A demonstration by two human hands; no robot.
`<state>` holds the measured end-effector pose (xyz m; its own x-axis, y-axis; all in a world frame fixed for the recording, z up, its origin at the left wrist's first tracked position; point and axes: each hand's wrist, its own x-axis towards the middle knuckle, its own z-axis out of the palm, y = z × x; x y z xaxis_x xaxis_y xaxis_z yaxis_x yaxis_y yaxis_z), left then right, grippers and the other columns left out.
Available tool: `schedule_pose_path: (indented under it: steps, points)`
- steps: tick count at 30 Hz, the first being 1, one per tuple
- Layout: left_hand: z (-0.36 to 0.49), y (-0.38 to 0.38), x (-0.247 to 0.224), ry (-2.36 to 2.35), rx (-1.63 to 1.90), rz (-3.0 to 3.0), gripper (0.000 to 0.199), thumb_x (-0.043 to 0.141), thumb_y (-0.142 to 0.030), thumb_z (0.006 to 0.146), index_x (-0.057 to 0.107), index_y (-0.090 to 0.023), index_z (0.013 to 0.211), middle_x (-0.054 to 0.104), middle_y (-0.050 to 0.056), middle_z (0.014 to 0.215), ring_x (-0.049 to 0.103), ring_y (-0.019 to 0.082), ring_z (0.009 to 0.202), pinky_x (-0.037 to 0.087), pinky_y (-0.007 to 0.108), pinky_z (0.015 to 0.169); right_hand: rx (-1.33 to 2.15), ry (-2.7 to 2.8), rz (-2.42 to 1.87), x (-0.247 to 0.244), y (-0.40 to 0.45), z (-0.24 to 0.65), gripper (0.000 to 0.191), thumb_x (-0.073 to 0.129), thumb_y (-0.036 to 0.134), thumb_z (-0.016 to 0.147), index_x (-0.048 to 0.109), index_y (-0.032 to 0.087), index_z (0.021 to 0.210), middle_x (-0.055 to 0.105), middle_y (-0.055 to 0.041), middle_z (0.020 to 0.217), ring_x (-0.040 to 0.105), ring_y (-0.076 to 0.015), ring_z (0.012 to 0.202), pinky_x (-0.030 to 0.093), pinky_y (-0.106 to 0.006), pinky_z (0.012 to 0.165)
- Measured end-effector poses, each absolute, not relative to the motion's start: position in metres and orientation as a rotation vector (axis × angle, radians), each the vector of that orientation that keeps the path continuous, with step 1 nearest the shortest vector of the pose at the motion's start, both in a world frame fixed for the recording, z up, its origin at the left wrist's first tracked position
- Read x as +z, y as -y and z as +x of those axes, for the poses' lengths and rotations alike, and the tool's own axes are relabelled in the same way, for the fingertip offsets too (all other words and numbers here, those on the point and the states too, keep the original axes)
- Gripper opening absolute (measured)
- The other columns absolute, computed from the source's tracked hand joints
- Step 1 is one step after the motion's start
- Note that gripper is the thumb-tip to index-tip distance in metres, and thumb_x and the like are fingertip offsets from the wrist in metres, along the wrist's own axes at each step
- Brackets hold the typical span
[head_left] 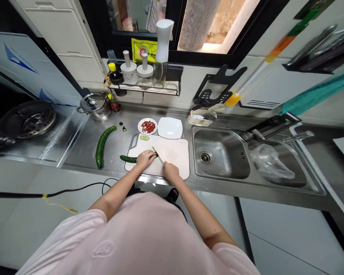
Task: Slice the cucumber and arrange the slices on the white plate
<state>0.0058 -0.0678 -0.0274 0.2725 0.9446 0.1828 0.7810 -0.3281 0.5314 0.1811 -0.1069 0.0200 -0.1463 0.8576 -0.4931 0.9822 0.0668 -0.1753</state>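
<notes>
My left hand (145, 159) is closed over a cut cucumber (128, 159) that lies on the white cutting board (174, 151), its uncut end sticking out past the board's left edge. In my right hand (171, 171) is the handle of a kitchen knife (159, 156). The blade slants up and left, close beside my left fingertips at the cucumber's cut end. A few cucumber slices (145, 138) rest near the board's upper left. Left of the board, a whole curved cucumber (103, 147) lies on the steel counter.
Behind the board stand a plate of chopped red pieces (148, 126) and a white square plate (170, 128). A steel sink (222, 152) is to the right. A lidded pot (95, 107) and a stove pan (27, 118) stand left. Small cucumber ends (124, 129) lie nearby.
</notes>
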Motion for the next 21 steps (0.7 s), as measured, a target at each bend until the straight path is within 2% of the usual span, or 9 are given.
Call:
schedule_pose_path:
  steps: [21]
  points:
    - [0.0062, 0.0681, -0.0256, -1.572, 0.665, 2.186, 0.022, 0.049, -0.034, 0.089, 0.067, -0.025, 0.097, 0.066, 0.002, 0.098, 0.058, 0.014, 0.093, 0.045, 0.026, 0.08, -0.711, -2.057, 1.842, 0.0175, 0.1177, 0.1913, 0.025, 0.036, 0.017, 0.091, 0.054, 0.015, 0.107, 0.065, -0.0144, 0.098, 0.062, -0.0225, 0.093, 0.043, -0.031, 0.077]
